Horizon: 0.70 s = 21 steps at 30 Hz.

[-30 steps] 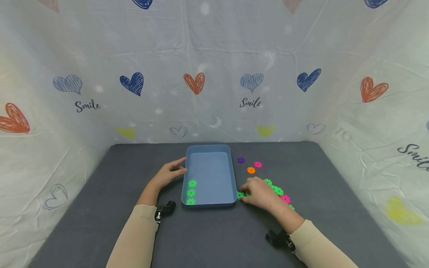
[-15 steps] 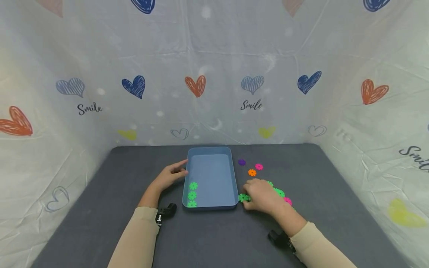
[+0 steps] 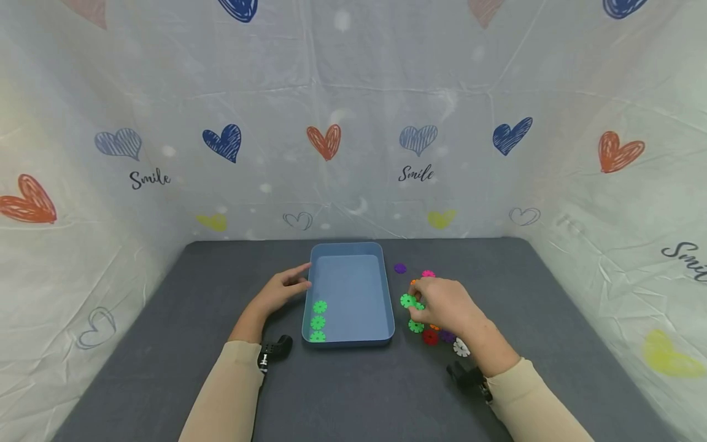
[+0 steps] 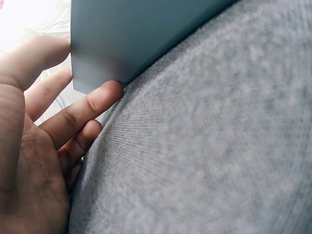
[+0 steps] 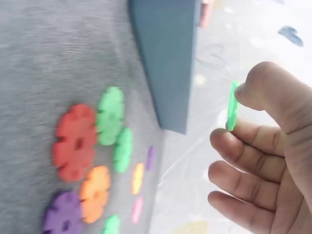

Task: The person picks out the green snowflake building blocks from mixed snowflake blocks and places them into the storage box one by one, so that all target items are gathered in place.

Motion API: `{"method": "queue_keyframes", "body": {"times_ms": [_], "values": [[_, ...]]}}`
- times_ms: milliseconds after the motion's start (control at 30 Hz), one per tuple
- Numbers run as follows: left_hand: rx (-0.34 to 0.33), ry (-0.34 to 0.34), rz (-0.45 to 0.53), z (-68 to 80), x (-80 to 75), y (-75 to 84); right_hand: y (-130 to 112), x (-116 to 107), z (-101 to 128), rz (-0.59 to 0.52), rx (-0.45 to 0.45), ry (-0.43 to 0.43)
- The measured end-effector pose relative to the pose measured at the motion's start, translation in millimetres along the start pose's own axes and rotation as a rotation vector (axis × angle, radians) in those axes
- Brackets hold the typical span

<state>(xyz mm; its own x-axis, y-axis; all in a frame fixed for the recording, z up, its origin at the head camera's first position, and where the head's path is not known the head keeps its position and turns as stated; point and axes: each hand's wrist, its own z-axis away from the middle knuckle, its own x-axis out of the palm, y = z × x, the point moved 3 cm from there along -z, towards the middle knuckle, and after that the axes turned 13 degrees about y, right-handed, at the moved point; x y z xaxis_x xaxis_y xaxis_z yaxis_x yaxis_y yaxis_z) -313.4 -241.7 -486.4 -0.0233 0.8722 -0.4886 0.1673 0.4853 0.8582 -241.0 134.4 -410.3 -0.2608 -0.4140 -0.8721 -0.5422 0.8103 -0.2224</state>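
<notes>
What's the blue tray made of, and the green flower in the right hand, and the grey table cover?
Blue tray: probably smooth plastic, faint sheen and stiff walls; painted metal is possible.
Held green flower: likely thin plastic, brightly and evenly coloured; finish hard to judge.
Grey table cover: looks like matte cloth, with fine woven lines.

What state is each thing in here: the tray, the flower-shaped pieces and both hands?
Blue tray: upright, open-topped, mostly bare inside.
Three green pieces: lined up inside, along the tray's left wall.
Held green piece: pinched, off the table.
Loose pieces: scattered on the table, some partly hidden.
Left hand: fingers touching the tray's left side.
Right hand: pinching one green piece.
</notes>
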Motion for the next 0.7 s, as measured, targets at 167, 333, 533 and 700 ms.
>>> {"method": "queue_keyframes", "body": {"times_ms": [167, 333, 533, 700], "values": [[0.011, 0.006, 0.014, -3.8, -0.3, -8.3, -9, -5, -14, -0.023, -0.001, 0.013], [0.022, 0.007, 0.014, -3.8, -1.6, -6.8, -26, -4, -32, -0.013, -0.037, 0.027], [0.009, 0.011, 0.004, -4.5, -1.2, -5.6, -43, 4, -56, -0.019, -0.076, 0.021], [0.011, 0.005, 0.007, -5.3, 0.3, -6.5, -56, 13, -74, -0.04, -0.098, -0.007]]}}
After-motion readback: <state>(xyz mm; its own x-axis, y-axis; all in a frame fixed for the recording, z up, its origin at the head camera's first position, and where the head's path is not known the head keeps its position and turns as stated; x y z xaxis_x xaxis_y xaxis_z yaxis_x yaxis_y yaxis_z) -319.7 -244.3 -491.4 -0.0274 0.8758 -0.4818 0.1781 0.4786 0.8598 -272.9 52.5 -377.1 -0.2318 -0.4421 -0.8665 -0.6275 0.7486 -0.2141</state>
